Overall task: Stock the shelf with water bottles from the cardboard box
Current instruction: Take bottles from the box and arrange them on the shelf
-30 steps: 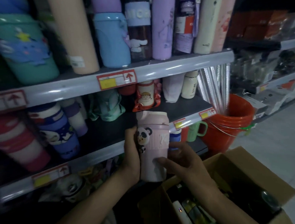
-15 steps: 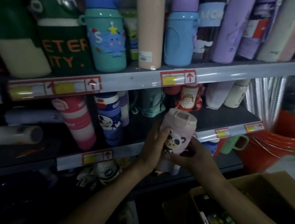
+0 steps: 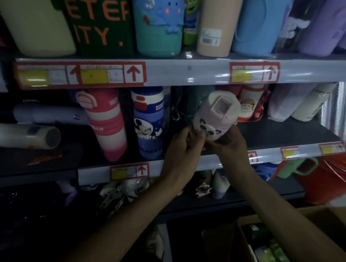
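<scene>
A pink bottle [image 3: 215, 117] with a panda face sits just right of the frame's centre, tilted so its lid faces the camera, over the front of the middle shelf [image 3: 189, 163]. Both hands are clamped on its lower part: the left hand [image 3: 183, 142] on its left side, the right hand [image 3: 229, 143] under and to its right. Against half a second ago the bottle has risen and gone further in, now covering the green item behind it, and the view has come closer, so the cardboard box [image 3: 291, 234] shows only in the lower right corner. Left of the pink bottle stand a blue bottle [image 3: 149, 122] with a mouse print and a pink striped bottle [image 3: 108, 125]. The upper shelf [image 3: 185, 71] carries a row of large bottles and red-framed price labels [image 3: 82, 75]. The aisle is dim; a red bucket [image 3: 329, 179] stands at the right edge.
</scene>
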Tool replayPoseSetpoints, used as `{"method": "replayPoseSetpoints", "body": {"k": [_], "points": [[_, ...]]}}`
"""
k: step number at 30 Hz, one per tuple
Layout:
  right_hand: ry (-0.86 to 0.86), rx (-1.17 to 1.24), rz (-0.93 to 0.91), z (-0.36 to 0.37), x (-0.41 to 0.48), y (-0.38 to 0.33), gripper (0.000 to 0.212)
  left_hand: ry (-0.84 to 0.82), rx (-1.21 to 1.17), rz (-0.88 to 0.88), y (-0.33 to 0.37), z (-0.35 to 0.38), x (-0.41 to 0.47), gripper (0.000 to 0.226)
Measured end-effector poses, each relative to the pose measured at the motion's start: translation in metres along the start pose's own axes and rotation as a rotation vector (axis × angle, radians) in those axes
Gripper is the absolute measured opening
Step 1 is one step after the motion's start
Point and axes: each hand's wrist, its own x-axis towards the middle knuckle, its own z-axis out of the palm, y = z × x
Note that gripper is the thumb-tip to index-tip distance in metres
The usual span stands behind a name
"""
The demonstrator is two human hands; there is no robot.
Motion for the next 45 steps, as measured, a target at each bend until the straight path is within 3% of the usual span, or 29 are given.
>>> {"method": "replayPoseSetpoints", "body": {"k": [4,6,10,19,23,38,42,45], "points": [[-0.028,0.008,0.048,0.009,0.019,0.01,0.052,0.026,-0.065,-0.032,-0.006,0.008,0.011,0.054],[-0.042,-0.013,0.054,0.013,0.027,0.014,0.05,0.065,-0.121,-0.063,-0.008,0.011,0.017,0.054],[-0.054,-0.033,0.048,0.02,0.041,0.021,0.048,0.159,-0.148,-0.076,-0.015,0.014,0.031,0.033],[-0.03,-0.079,0.004,0.028,0.071,0.037,0.056,0.255,-0.174,-0.141,-0.025,0.024,0.047,0.072],[0.006,-0.024,0.05,0.037,0.078,0.039,0.069,0.278,-0.148,-0.116,-0.025,0.021,0.055,0.065],[0.019,-0.134,0.122,0.044,0.085,0.051,0.059,0.269,-0.128,-0.211,-0.036,0.017,0.069,0.074],[0.015,-0.142,0.135,0.046,0.08,0.045,0.074,0.26,-0.147,-0.184,-0.044,0.015,0.073,0.073],[-0.007,-0.213,0.191,0.04,0.076,0.045,0.06,0.232,-0.137,-0.176,-0.043,0.013,0.073,0.063]]}}
